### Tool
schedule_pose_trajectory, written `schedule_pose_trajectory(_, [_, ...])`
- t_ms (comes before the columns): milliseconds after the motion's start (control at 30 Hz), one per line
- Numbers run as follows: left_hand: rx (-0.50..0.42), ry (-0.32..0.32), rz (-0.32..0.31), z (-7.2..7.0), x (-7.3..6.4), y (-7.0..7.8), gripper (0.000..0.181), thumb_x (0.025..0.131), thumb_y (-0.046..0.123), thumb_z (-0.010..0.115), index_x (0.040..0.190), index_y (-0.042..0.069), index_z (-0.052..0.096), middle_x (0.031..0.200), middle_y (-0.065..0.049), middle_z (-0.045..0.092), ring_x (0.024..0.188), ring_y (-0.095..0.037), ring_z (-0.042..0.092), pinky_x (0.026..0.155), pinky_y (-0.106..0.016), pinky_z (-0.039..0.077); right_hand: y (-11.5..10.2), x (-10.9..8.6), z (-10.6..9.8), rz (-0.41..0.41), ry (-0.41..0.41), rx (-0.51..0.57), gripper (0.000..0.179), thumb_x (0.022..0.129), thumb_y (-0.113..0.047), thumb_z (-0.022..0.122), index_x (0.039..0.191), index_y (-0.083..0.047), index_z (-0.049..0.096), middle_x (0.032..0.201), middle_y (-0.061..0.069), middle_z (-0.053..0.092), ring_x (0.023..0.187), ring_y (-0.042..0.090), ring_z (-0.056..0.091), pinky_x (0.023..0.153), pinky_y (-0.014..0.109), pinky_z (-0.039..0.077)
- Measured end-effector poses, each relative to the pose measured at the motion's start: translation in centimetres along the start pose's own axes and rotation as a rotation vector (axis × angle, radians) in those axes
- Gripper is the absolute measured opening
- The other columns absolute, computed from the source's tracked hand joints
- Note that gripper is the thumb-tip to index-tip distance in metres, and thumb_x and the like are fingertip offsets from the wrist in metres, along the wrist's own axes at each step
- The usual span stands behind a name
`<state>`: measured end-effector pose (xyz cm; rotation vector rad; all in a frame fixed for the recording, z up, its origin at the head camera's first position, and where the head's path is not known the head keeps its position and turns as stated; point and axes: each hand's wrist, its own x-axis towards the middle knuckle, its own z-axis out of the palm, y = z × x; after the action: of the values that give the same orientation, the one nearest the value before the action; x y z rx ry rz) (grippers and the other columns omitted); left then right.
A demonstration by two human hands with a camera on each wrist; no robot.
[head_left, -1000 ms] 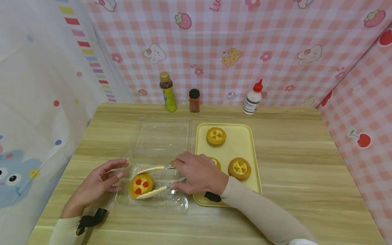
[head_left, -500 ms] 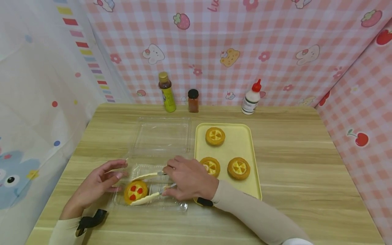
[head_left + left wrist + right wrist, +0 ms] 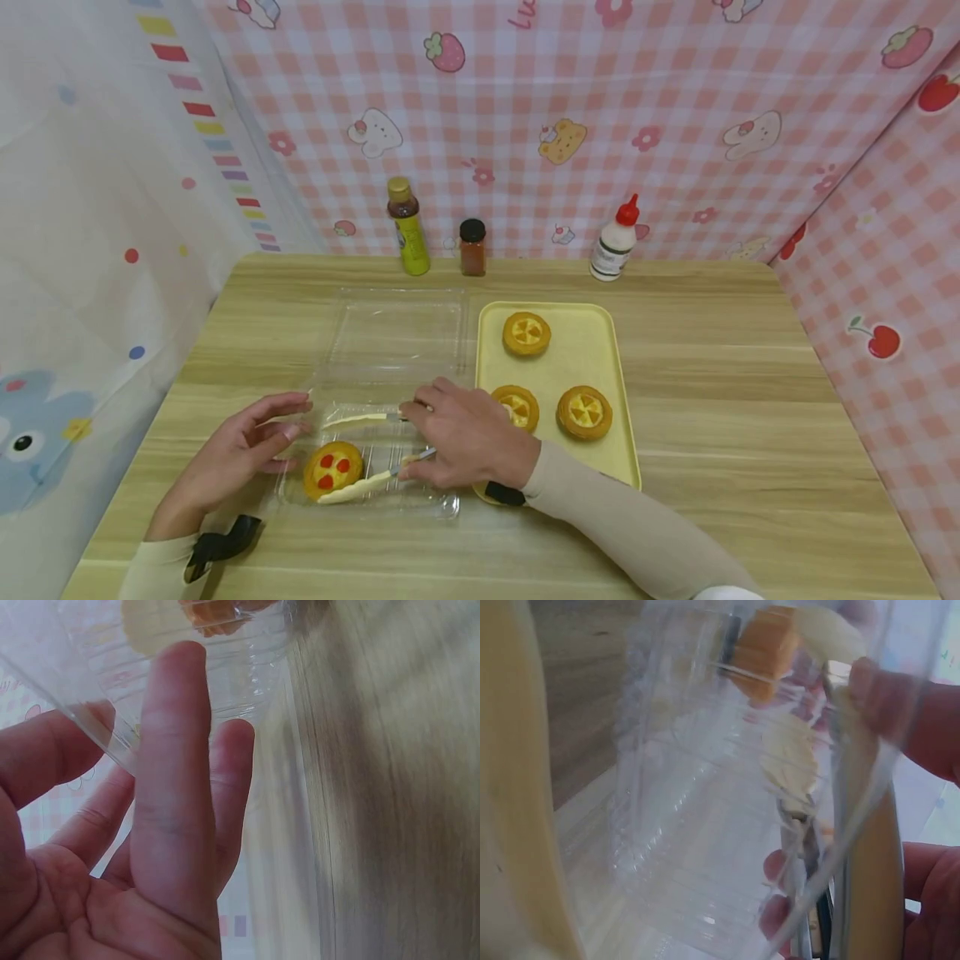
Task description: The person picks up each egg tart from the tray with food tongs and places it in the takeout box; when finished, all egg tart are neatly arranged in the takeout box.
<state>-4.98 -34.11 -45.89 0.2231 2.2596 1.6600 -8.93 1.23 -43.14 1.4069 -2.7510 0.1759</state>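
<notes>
My right hand (image 3: 468, 433) holds food tongs (image 3: 360, 489) with cream-coloured tips over the clear plastic container (image 3: 405, 500). The tips are spread. The far one stands apart from a round tart (image 3: 333, 470) with red heart toppings, and the near one lies along its front edge. The tart sits at the container's left end. My left hand (image 3: 232, 450) is at the container's left wall, fingers fairly straight and spread, some touching the rim (image 3: 75, 720). Through the plastic, the right wrist view shows the tart's side (image 3: 763, 656) and a tong tip (image 3: 789, 754).
A yellow tray (image 3: 555, 358) right of the container bears three tarts, one (image 3: 517, 404) partly behind my right hand. The container's lid (image 3: 397, 333) lies open behind it. At the back stand a sauce bottle (image 3: 409, 233), a black-capped jar (image 3: 473, 250) and a red-tipped bottle (image 3: 615, 242).
The tart and tongs have moved left and slightly nearer. Since half a second ago, the far tong tip has lifted away from the tart, which stays in place. My left hand holds still.
</notes>
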Motion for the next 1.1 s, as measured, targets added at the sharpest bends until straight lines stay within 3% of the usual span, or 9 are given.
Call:
schedule_pose_trajectory(267, [0.013, -0.001, 0.022, 0.0, 0.1, 0.2, 0.048, 0.112, 0.015, 0.054, 0.155, -0.001, 0.041, 0.145, 0.015, 0.057, 0.119, 0.003, 0.067, 0.079, -0.038, 0.068, 0.7, -0.7, -0.9, 0.017, 0.007, 0.075, 0.083, 0.092, -0.080, 0.059, 0.145, -0.016, 0.063, 0.137, 0.003, 0.066, 0.125, 0.019, 0.062, 0.090, 0.034, 0.063])
schedule_pose_trajectory(633, [-0.003, -0.008, -0.001, 0.0, 0.1, 0.1, 0.049, 0.112, 0.016, 0.055, 0.156, -0.001, 0.041, 0.145, 0.015, 0.058, 0.120, 0.003, 0.067, 0.080, -0.038, 0.068, 2.6, -2.9, -1.5, 0.132, 0.130, 0.185, 0.070, 0.087, -0.072, 0.073, 0.135, -0.022, 0.070, 0.129, -0.003, 0.069, 0.117, 0.016, 0.064, 0.080, 0.035, 0.063])
schedule_pose_trajectory(1100, [-0.003, 0.001, -0.021, 0.0, 0.0, 0.2, 0.051, 0.111, 0.017, 0.056, 0.156, -0.001, 0.040, 0.146, 0.014, 0.058, 0.120, 0.001, 0.068, 0.080, -0.038, 0.067, 5.9, -5.5, -2.2, 0.240, 0.296, 0.156, 0.071, 0.082, -0.067, 0.081, 0.128, -0.014, 0.075, 0.121, 0.003, 0.072, 0.106, 0.020, 0.069, 0.077, 0.035, 0.063])
